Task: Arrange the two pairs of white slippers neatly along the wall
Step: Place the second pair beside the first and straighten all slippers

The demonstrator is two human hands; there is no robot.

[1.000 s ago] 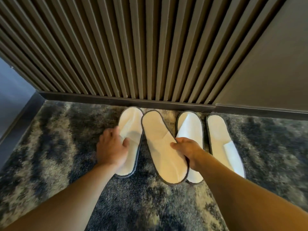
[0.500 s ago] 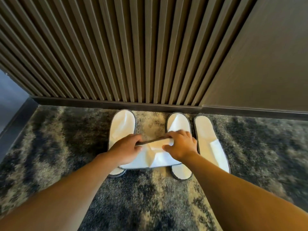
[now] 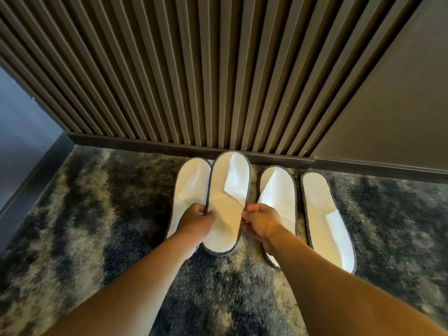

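Head view showed both hands' fingers, left hand (image 3: 197,220) and right hand (image 3: 261,221), pinched onto the second slipper (image 3: 229,202), overlapping the leftmost slipper (image 3: 190,190), another pair (image 3: 278,190) rightward, slatted wall (image 3: 194,81) beyond.

Four slippers (image 3: 327,221) on mottled carpet (image 3: 97,226)

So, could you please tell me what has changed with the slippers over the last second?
The second slipper from the left was turned from crosswise to lengthwise, toe at the baseboard, overlapping the leftmost slipper. The left hand and right hand grip its edges. The two right slippers stayed put.
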